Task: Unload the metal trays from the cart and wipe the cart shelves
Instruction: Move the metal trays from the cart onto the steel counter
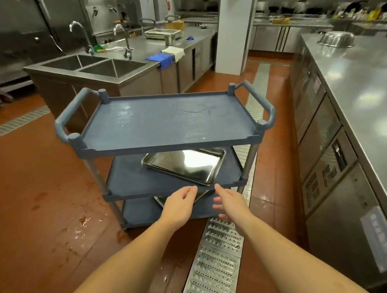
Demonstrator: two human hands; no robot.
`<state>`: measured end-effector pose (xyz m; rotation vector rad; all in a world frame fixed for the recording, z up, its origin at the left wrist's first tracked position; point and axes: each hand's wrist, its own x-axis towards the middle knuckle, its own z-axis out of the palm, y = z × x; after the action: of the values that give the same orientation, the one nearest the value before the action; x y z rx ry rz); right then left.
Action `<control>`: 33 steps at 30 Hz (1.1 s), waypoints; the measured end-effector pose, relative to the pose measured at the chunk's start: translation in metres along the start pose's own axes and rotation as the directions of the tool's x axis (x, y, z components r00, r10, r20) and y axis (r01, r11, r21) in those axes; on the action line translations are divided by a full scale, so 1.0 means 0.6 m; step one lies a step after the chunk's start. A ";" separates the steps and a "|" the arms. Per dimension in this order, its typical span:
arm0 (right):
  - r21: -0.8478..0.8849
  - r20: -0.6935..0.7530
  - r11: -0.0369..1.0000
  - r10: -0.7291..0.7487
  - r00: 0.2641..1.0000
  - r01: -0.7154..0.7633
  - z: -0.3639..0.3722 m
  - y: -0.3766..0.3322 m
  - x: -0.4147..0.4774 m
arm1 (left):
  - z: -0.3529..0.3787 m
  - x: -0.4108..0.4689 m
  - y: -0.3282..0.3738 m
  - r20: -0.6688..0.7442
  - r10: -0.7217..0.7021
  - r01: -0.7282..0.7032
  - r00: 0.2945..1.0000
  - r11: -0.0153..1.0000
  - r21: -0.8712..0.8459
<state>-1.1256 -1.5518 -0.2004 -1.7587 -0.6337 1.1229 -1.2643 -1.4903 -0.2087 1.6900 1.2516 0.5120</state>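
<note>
A blue-grey three-shelf cart (167, 122) stands on the red floor in front of me. Its top shelf is bare and looks wet. A shiny metal tray (184, 164) lies on the middle shelf, toward the right. Part of another metal tray (159, 201) shows on the bottom shelf, mostly hidden behind my hands. My left hand (180, 204) and my right hand (230, 203) are both stretched out with fingers apart, just in front of the middle shelf's near edge, holding nothing.
A double sink (95, 65) and steel counter with a blue cloth (161, 59), a white cloth (174, 52) and a wire tray (162, 33) stand at the left. A long steel counter (361, 93) with a metal bowl (336, 39) runs along the right. A floor drain grate (217, 261) lies underfoot.
</note>
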 end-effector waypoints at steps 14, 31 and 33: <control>-0.075 -0.019 0.997 -0.012 1.000 0.010 -0.045 -0.005 0.123 | 0.052 0.104 0.005 -0.040 -0.015 0.016 0.999 1.000 0.026; -0.405 -0.083 0.914 -0.010 0.997 -0.024 -0.050 -0.009 0.376 | 0.077 0.354 -0.071 0.019 -0.068 0.067 0.997 0.997 0.035; -0.463 -0.054 0.887 -0.021 0.998 -0.006 -0.050 -0.002 0.408 | 0.083 0.376 -0.079 0.027 -0.065 0.063 0.997 0.994 0.091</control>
<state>-0.9888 -1.3705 -0.2958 -2.1810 -0.9306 0.9604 -1.1621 -1.3071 -0.3164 1.7203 1.3195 0.3951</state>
